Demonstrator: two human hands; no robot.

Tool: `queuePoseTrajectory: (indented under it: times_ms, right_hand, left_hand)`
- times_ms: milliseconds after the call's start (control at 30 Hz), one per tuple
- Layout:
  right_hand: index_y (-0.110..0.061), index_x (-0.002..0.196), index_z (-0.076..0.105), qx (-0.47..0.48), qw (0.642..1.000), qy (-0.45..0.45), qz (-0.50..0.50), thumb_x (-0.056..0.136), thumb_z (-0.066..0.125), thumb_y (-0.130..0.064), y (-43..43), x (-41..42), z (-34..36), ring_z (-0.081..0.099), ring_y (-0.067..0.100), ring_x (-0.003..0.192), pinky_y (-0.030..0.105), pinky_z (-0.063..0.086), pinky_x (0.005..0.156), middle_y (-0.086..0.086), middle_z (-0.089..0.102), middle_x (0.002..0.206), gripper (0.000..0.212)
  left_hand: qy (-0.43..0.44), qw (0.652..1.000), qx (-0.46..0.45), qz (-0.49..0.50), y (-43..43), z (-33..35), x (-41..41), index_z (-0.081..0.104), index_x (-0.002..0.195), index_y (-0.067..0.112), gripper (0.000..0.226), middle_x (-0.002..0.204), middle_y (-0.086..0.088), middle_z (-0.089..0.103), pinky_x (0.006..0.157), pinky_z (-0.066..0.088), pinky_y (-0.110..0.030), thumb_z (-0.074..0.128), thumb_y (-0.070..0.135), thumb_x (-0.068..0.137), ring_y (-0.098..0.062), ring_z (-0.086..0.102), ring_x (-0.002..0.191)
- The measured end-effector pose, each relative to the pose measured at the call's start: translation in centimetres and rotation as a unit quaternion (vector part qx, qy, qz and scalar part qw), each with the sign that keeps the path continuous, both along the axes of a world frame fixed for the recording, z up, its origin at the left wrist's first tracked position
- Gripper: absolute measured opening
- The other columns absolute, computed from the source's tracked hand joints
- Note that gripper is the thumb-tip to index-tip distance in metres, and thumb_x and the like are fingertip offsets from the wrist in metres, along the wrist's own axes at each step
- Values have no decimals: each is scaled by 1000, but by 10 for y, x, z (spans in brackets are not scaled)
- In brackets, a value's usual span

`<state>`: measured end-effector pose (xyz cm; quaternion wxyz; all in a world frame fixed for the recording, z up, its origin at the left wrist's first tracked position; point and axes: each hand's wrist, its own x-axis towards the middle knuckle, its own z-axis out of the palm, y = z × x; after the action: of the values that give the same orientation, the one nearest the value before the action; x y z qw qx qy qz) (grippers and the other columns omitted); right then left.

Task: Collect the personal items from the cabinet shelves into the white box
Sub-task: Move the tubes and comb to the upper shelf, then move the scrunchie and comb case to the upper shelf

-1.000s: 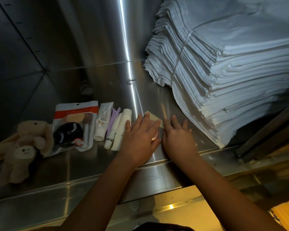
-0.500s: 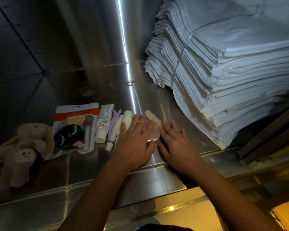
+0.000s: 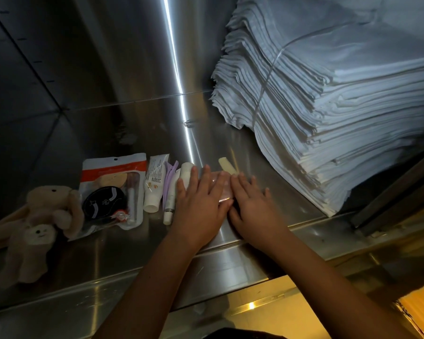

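On the steel shelf (image 3: pixel 113 243), my left hand (image 3: pixel 201 201) lies flat with straight fingers over a pale pink item (image 3: pixel 224 190) and the lower part of a white tube (image 3: pixel 187 171). Beside it, my right hand (image 3: pixel 252 203) rests flat, its fingers touching the pink item's right edge. A cream comb (image 3: pixel 227 164) lies just beyond the fingertips of both hands. To the left are purple hair clips (image 3: pixel 168 178), a thin white pen-like tube (image 3: pixel 169 209), a cream tube (image 3: pixel 153 185), a clear cosmetics pouch (image 3: pixel 113 189) and a beige plush bunny (image 3: pixel 34 223). The white box is out of view.
A tall tied stack of folded white cloths (image 3: pixel 328 113) fills the shelf's right side, close to my right hand. Steel walls close the back and left. The shelf's front lip (image 3: pixel 230 263) runs under my forearms.
Both hands slid back toward the shelf's front and slightly left. The comb they covered is now exposed, and the pink item shows between them.
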<state>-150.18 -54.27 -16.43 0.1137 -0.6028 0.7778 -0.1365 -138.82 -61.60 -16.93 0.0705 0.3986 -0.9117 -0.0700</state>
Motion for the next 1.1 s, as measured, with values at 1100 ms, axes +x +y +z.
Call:
queuePoseTrajectory:
  times_ms: [1100]
  right_hand:
    - [-19,141,35,-62,868,122,-477,90,51,-23,330,52,25,21,29,139,53,16,109,6,31,149,53]
  left_hand:
    - [110,880,3,-463,267,28,-47,35,141,18,48,150,-8,28,110,13,-51,44,26,95,-27,17,140]
